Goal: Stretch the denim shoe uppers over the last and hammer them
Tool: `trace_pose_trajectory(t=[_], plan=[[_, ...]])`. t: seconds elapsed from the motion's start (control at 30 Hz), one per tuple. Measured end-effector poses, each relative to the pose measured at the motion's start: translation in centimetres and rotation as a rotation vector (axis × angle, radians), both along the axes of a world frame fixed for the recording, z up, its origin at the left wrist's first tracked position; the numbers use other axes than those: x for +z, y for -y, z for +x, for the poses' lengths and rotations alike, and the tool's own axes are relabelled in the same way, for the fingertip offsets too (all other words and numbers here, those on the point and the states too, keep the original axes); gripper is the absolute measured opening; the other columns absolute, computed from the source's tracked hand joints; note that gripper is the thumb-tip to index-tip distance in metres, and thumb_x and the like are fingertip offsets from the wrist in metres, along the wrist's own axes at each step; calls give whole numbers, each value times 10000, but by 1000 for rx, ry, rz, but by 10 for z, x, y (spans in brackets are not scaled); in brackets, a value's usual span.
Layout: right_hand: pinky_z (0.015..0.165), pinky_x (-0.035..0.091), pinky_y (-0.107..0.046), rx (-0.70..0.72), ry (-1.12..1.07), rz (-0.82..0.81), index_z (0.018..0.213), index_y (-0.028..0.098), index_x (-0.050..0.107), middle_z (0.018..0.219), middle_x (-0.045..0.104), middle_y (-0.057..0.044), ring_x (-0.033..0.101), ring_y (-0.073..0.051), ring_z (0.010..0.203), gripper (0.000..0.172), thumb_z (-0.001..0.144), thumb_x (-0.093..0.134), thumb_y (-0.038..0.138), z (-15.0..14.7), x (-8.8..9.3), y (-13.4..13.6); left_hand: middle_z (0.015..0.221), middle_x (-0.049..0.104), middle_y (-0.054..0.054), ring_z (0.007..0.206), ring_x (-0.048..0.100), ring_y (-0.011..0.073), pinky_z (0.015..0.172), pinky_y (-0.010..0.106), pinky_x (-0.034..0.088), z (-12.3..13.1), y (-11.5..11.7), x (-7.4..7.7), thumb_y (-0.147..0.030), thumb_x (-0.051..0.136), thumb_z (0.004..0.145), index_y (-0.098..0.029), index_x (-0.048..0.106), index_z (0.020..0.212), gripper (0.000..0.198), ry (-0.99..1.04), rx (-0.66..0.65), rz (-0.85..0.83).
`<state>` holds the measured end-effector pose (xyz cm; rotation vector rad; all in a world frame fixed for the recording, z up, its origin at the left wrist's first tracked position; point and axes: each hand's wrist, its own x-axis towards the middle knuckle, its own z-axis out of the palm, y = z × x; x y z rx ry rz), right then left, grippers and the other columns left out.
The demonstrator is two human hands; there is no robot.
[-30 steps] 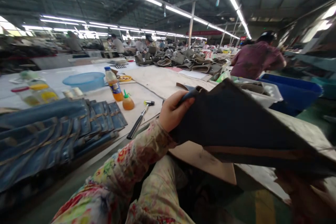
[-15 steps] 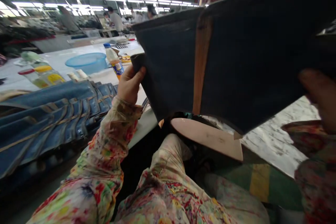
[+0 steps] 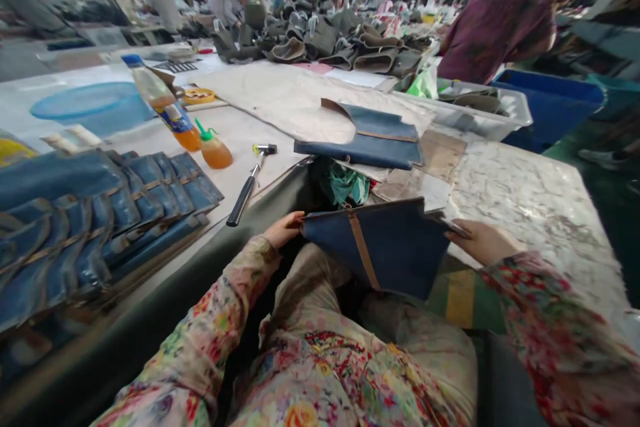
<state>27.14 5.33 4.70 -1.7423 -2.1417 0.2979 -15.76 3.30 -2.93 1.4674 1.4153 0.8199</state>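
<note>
A dark blue leather piece (image 3: 400, 247) with a brown strip (image 3: 363, 250) down it hangs over my lap, stretched between both hands. My left hand (image 3: 285, 228) is closed on its upper left corner. At the upper right corner, my right hand (image 3: 483, 240) pinches the edge. A similar blue leather piece (image 3: 385, 137), with a curved cut-out, lies on the table just beyond. To the left, a row of overlapping blue leather pieces (image 3: 145, 193) rests along the table edge. A hammer (image 3: 250, 187) with a black handle lies between that row and my left hand.
A drink bottle (image 3: 167, 107), a small squeeze bottle (image 3: 216, 150) with a green tip and a blue basin (image 3: 93, 103) stand at the left. Dark pieces (image 3: 320, 40) are heaped at the back. A white bin (image 3: 480, 107) stands right, near a person in purple (image 3: 493, 33).
Both hands have lowered the blue leather piece from in front of my view to just above my lap. My view has turned right, bringing the table's far side into sight.
</note>
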Motion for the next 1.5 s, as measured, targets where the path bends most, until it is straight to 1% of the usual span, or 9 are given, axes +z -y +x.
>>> trace_pose_trajectory(t=[0.17,0.23,0.33,0.4,0.53,0.67,0.8,1.13,1.5], plan=[[511,417,-273,-170,-104,-317,670,203,591,524,571,1,563,-171,512,332,723,450,498,24,-50,36,1154,565,120,1072,528,207,955,404,404,14,-12,22,-250,446,785,-128,487,1177,413,-129,103,175],[560,451,-286,-242,-175,-289,841,201,635,615,619,-6,598,-180,575,377,742,453,515,22,-46,46,1167,560,105,1084,518,201,971,388,393,37,-9,37,-259,439,806,-145,514,1152,372,-261,37,352],[680,479,-311,-337,-200,-26,1041,223,617,817,660,-30,626,-197,738,413,780,456,501,12,-24,51,1198,553,81,1129,488,189,1005,373,356,84,-2,56,-239,432,829,-173,512,1168,354,-443,-126,567],[772,476,-318,-255,-192,136,1045,217,617,934,652,-49,615,-203,855,388,812,439,472,2,-14,49,1240,531,65,1165,461,183,1027,388,318,114,2,61,-227,431,838,-197,480,1209,376,-526,-201,602],[870,460,-322,-21,-151,198,1040,204,605,1071,606,-70,572,-199,989,334,846,404,387,-10,-27,45,1286,497,59,1198,428,174,1052,406,255,153,5,47,-231,440,840,-210,411,1278,439,-639,-281,592],[853,481,-327,-10,-118,163,933,203,620,1078,582,-86,574,-203,974,282,839,411,368,-8,-63,60,1323,461,61,1222,403,173,1044,396,262,162,11,26,-257,399,865,-215,382,1306,444,-716,-365,607],[834,497,-301,-25,-167,161,998,208,598,1060,599,-82,589,-186,956,287,859,379,330,-10,-83,89,1330,455,54,1219,407,174,1049,399,249,164,18,23,-268,379,877,-221,380,1309,434,-747,-365,613],[890,483,-303,-73,-176,171,1144,205,543,1187,550,-81,558,-188,1050,330,865,382,276,-24,-83,112,1327,459,43,1241,380,191,1079,430,184,192,23,21,-238,369,880,-247,407,1299,421,-754,-462,772],[906,472,-298,-79,-219,205,1136,171,538,1190,546,-96,548,-180,1063,320,873,393,280,-23,-93,113,1255,518,39,1172,423,169,1048,372,198,184,27,18,-213,384,883,-213,491,1215,349,-796,-405,920]])
